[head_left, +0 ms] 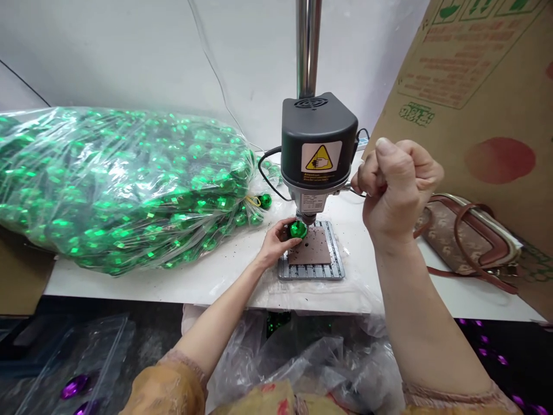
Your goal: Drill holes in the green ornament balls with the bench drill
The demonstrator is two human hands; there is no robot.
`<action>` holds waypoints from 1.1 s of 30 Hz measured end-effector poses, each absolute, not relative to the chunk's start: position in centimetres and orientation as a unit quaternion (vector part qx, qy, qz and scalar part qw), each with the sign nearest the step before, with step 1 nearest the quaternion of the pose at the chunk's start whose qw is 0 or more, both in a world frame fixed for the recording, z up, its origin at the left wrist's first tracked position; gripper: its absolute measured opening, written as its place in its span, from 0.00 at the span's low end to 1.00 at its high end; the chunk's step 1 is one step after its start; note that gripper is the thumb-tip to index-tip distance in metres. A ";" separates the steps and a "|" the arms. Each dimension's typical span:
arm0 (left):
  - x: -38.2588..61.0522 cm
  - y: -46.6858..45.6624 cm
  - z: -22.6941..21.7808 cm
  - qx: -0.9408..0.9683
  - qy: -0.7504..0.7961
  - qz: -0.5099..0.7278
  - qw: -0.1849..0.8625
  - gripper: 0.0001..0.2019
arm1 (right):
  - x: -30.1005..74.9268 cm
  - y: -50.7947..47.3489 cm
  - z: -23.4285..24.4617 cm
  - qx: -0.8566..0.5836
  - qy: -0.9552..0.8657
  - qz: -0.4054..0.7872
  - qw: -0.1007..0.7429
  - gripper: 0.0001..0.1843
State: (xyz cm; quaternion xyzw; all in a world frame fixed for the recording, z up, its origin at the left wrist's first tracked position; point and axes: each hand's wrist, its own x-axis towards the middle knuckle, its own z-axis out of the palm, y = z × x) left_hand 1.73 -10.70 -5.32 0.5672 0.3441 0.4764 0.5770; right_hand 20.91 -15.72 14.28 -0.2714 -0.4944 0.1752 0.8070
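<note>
Though partly hidden, the green bauble [298,230] sits against the left hand [275,243].

The person's left hand [276,245] reaches low and forward at the end of a bare left forearm [216,314], palm down, its fingers [288,242] curled forward and closed. The right hand [397,187] is raised higher in a tight fist, thumb folded on top and wrist slightly bent, with the right forearm [415,311] rising steeply, well apart from the other arm.
</note>
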 end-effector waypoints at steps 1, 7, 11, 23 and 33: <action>1.7 -10.7 -5.3 0.560 0.342 0.478 0.585 0.35 | 20.9 -15.7 14.3 -0.269 -0.496 0.174 0.807 0.30; 1.8 -10.9 -5.0 0.496 0.365 0.496 0.612 0.31 | 20.9 -15.6 14.1 -0.243 -0.502 0.175 0.811 0.29; 1.9 -10.7 -5.1 0.517 0.357 0.492 0.603 0.30 | 20.9 -15.3 14.0 -0.232 -0.501 0.171 0.816 0.29; 1.7 -10.2 -5.4 0.606 0.340 0.416 0.586 0.38 | 21.2 -15.2 13.8 -0.249 -0.521 0.160 0.800 0.31; 1.7 -10.4 -5.7 0.608 0.350 0.409 0.584 0.39 | 21.4 -15.0 13.4 -0.259 -0.515 0.162 0.800 0.27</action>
